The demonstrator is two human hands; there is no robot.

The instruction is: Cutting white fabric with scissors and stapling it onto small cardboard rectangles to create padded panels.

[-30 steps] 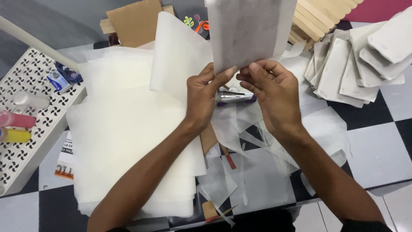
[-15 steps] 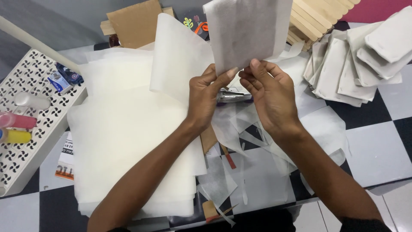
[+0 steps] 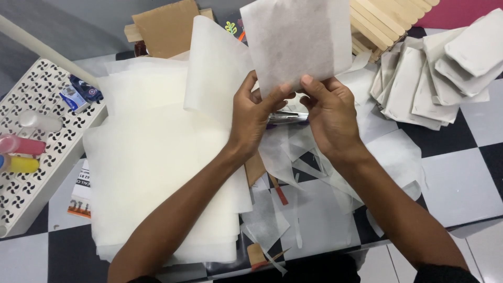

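- Both hands meet at the upper middle of the head view: the left hand (image 3: 255, 112) and the right hand (image 3: 329, 112) each pinch the lower edge of a square, thin white fabric sheet (image 3: 296, 42), thumbs in front and fingers behind.
- That sheet stands upright between the hands and the camera's top edge, reaching to the upper border of the frame.
- Just behind the left hand a second translucent white sheet (image 3: 215, 68) curls upward.
- Left of centre, a thick stack of large cream-white sheets (image 3: 157, 167) lies on the black-and-white chequered desk (image 3: 461, 183).
- Below the hands, irregular white fabric offcuts (image 3: 309, 209) are scattered.
- At the upper right sits a heap of folded grey-white fabric pouches (image 3: 440, 73), with pale wooden slats (image 3: 387, 21) beside it.
- At the left edge lies a white perforated tray (image 3: 36, 157) carrying a pink tube (image 3: 21, 145) and a yellow tube (image 3: 21, 164).
- A brown cardboard piece (image 3: 165, 29) lies at the upper left of centre.
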